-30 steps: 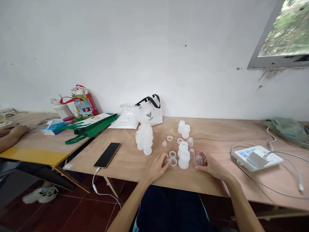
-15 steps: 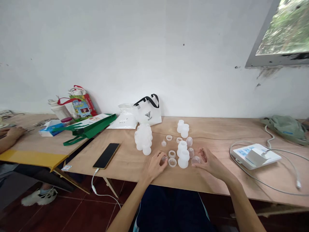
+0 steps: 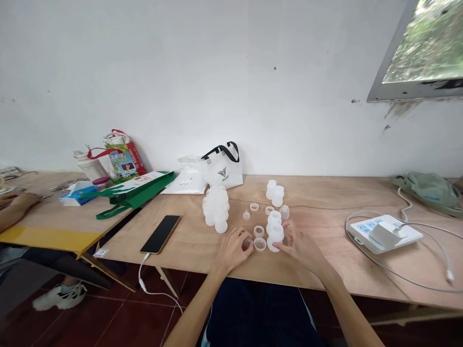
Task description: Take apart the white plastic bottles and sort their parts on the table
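Observation:
My left hand (image 3: pixel 233 250) rests on the table with its fingers curled round a small clear nipple-like piece (image 3: pixel 248 242). My right hand (image 3: pixel 302 246) is beside the front frosted white bottle (image 3: pixel 275 237), thumb and fingers apart. Its thumb reaches the bottle's lower right side; whether it presses there I cannot tell. Clear dome caps are partly hidden under this hand, and one dome cap (image 3: pixel 284 211) shows behind it. Between the hands lie two clear rings, the nearer ring (image 3: pixel 259 244) by my left fingertips. Farther back sit a clear nipple (image 3: pixel 246 215) and a ring (image 3: pixel 254 206).
A cluster of white bottles (image 3: pixel 216 207) stands left of centre, and more bottles (image 3: pixel 277 195) stand at the back. A phone (image 3: pixel 160 234) on a cable lies left. Bags (image 3: pixel 226 168) lean by the wall. A white power strip (image 3: pixel 385 233) is right. Another person's hand (image 3: pixel 21 200) is far left.
My right hand has moved left, from the dome caps to the front white bottle. My left hand has stayed nearly in place with the clear piece.

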Demonstrator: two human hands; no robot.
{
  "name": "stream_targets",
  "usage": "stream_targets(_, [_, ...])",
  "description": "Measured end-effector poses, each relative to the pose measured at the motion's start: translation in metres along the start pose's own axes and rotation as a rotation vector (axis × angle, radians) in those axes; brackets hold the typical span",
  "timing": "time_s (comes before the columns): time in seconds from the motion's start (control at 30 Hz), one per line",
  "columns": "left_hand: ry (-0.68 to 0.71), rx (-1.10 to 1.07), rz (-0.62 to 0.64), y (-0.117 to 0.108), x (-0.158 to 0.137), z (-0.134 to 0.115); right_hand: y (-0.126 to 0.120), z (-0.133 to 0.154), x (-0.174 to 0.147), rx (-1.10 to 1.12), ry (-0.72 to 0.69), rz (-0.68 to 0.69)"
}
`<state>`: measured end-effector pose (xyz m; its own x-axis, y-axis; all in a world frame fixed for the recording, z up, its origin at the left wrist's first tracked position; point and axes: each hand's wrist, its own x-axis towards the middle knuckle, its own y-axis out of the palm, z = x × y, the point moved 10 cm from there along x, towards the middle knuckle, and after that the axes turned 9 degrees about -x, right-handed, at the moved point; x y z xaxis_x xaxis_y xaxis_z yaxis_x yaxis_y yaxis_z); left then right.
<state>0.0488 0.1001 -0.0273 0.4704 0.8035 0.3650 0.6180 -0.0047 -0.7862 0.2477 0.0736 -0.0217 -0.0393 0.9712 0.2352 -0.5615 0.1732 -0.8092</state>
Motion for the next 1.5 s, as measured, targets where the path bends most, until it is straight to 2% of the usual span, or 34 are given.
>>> stream_targets(0.2, [0.000, -0.026, 0.005, -0.001, 0.000, -0.002, 0.006, -0.003, 0.000, -0.034, 0.031, 0.058])
stream_targets(0.4, [-0.102, -0.023, -0.024, -0.002, 0.000, 0.012, 0.001, -0.011, -0.001, -0.049, 0.127, 0.073])
stream_targets(0.53, [-0.086, -0.023, 0.006, 0.003, 0.000, 0.014, 0.001, -0.018, -0.003, -0.013, 0.149, 0.096])
stream_targets(0.67, [-0.044, -0.014, 0.006, 0.003, 0.001, 0.012, -0.012, -0.035, -0.008, 0.077, 0.128, 0.144])
stream_targets(0.83, [-0.040, -0.053, 0.020, 0.006, 0.002, 0.013, -0.035, -0.071, -0.016, -0.011, 0.142, 0.210])
stream_targets(0.97, [-0.034, -0.104, 0.036, 0.008, 0.002, 0.013, -0.014, -0.081, -0.018, 0.018, 0.180, 0.357])
stream_targets(1.07, [-0.058, -0.131, 0.041, 0.007, 0.001, 0.016, 0.003, -0.078, -0.015, 0.076, 0.191, 0.398])
stream_targets(1.3, [-0.077, -0.215, -0.051, -0.001, 0.002, 0.018, 0.002, -0.075, -0.019, 0.131, 0.192, 0.446])
stream_targets(1.5, [-0.047, -0.096, 0.039, 0.006, 0.001, 0.011, 0.021, -0.060, -0.034, 0.259, 0.161, 0.708])
